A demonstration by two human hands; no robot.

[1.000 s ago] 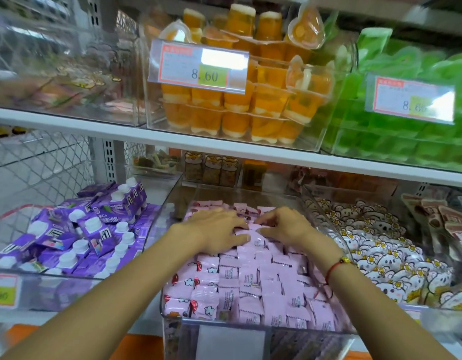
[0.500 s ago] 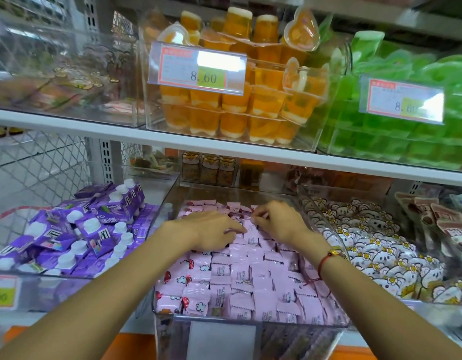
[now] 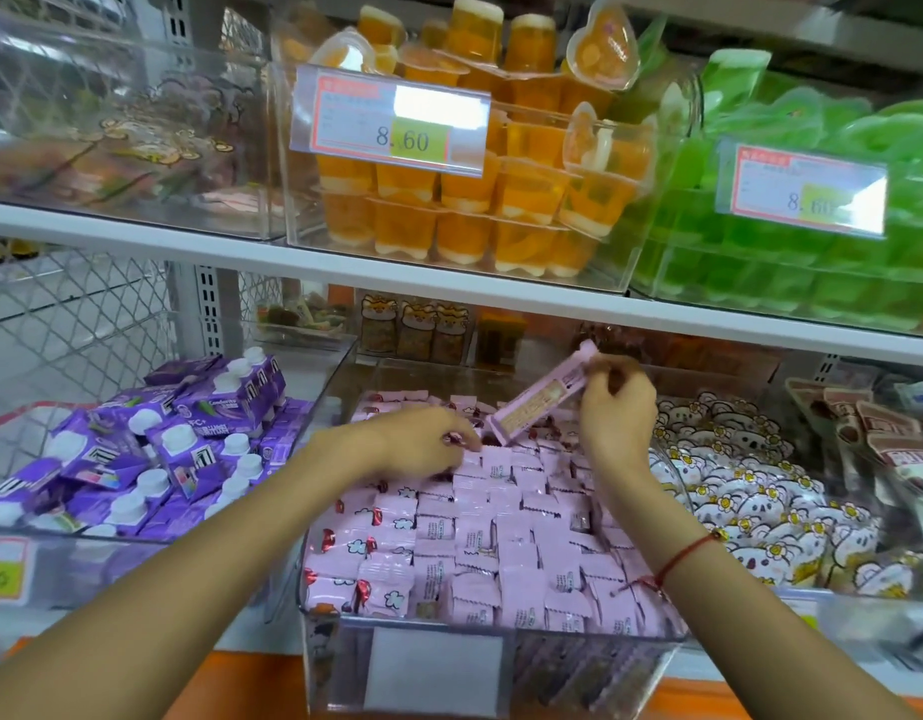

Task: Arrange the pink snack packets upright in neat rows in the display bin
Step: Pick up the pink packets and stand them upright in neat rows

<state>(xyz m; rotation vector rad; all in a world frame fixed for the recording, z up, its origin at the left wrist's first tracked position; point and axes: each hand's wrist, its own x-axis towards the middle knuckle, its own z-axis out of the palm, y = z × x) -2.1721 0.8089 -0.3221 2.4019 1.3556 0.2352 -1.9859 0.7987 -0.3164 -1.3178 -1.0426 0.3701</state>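
Pink packet (image 3: 540, 398) pinched in right grip (image 3: 616, 407), left grip (image 3: 423, 443) curled on packed rows (image 3: 501, 537)

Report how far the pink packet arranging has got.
Mostly done: pink packets stand in rows across the front and middle of the clear bin. In hand: the right hand pinches one lifted packet, tilted above the back rows, while the left hand rests on packets there. Left: seating that packet and tidying the back rows.
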